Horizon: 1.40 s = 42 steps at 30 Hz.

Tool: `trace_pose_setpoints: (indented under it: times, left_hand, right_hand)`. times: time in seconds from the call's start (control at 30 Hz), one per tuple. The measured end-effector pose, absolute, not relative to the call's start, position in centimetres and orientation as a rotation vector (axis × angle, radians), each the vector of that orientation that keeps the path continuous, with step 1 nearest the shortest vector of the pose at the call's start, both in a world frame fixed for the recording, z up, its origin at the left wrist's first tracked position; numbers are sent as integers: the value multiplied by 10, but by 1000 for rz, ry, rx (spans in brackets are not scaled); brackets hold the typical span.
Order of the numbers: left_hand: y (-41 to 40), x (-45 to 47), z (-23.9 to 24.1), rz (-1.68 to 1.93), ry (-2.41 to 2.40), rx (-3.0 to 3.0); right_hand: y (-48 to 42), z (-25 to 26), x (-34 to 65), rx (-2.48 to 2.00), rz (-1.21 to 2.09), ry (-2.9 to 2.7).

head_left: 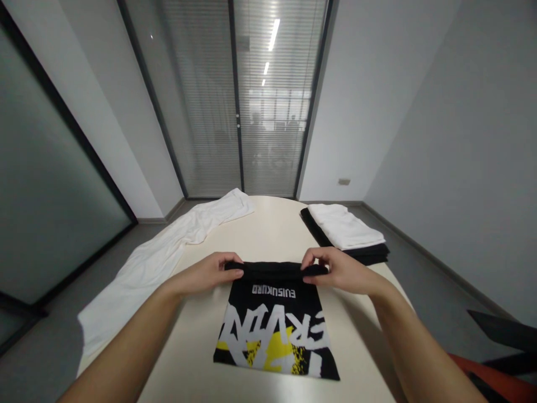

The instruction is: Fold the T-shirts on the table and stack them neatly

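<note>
Head view, single frame. Black printed shirt [274, 324] lay flat on the pale table [272, 224], about midway between the table's left and right edges, directly in front of the person.

Edges and room:
- Far end of the table was rounded; bare tabletop ran from the shirt's far fold to that end.
- Bare strips of table showed on both sides of the shirt, the left one wider.
- White cloth [168, 252] lay along the left edge, trailing from the far left corner and hanging over the side; well apart from the shirt.
- Folded white garment [344, 225] sat on a folded black garment [371, 254] at the far right edge, near the right hand but not touching it.
- Orange and black chair [497, 372] stood off the table at lower right.

Orientation:
- Shirt's long axis ran away from the person; its near hem lay slightly skewed, the right corner closer.
- Printed lettering appeared upside down from the wearer's side.
- Far edge was doubled over into a thick black band running left to right.

Hands:
- Left hand [212, 272] pinched the left end of that band, thumb under and fingers curled over it.
- Right hand [339, 271] pinched the right end the same way.
- Both forearms flanked the shirt.
</note>
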<state>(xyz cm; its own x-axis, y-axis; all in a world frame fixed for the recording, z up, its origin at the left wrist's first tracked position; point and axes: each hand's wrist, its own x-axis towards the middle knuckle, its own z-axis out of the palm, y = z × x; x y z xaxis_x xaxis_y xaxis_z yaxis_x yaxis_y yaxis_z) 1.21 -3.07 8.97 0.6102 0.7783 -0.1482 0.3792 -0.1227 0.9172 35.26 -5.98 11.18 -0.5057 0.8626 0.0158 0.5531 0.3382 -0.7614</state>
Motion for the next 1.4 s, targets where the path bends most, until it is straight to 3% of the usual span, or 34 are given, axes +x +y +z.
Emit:
trace_pose_setpoints:
  times: [0.27,0.43,0.63,0.8,0.93,1.17,1.4]
  left_hand:
    - [-38,-3,74,-13,817,1835]
    - [-36,2,74,157,879,1707]
    - [-20,1,46,491,1248,1862]
    - [-17,5,29,464,1201,2066]
    - [-17,11,26,547,1309,2095]
    - [7,17,15,1087,1569,2156]
    - [15,17,8,1037,1533,2083]
  right_hand:
    - [-68,99,340,-1142,1747,-2320]
    - [-61,85,338,-1265,1987,-2189]
    - [-48,83,362,-1556,1437,-2122]
    - [-40,70,374,-1635,1610,-2143]
    - [-35,62,369,-1588,1538,-2122]
    - [-6,36,350,-1520,641,-1954]
    - [13,16,347,-1492,466,-1946]
